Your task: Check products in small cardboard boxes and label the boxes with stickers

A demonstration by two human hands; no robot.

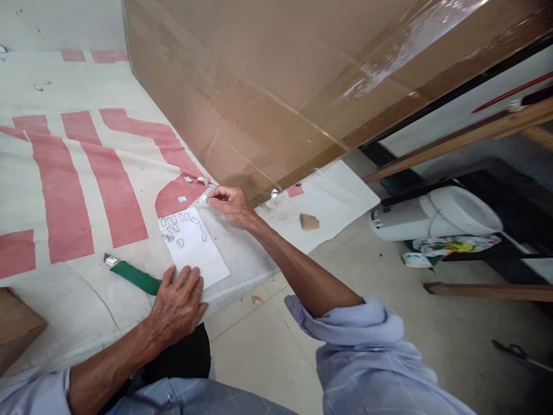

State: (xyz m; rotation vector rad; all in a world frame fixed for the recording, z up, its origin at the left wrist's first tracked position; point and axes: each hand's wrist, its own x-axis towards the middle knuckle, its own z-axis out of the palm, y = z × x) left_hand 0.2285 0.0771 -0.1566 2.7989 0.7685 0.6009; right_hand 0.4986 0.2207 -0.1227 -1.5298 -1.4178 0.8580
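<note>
A white sheet lies on the cloth-covered table, with several small outlined cut-out pieces near its far end. My left hand rests on the sheet's near edge, fingers spread a little, beside a green utility knife whose metal tip points to the far left. Beyond the sheet my right hand has thumb and index finger together at a small white piece on the table. More small white scraps lie just left of it, on the red patch.
A large taped cardboard box stands behind my right hand. A brown box sits at the left edge. Right of the table are a white bucket, wooden bars and scissors below.
</note>
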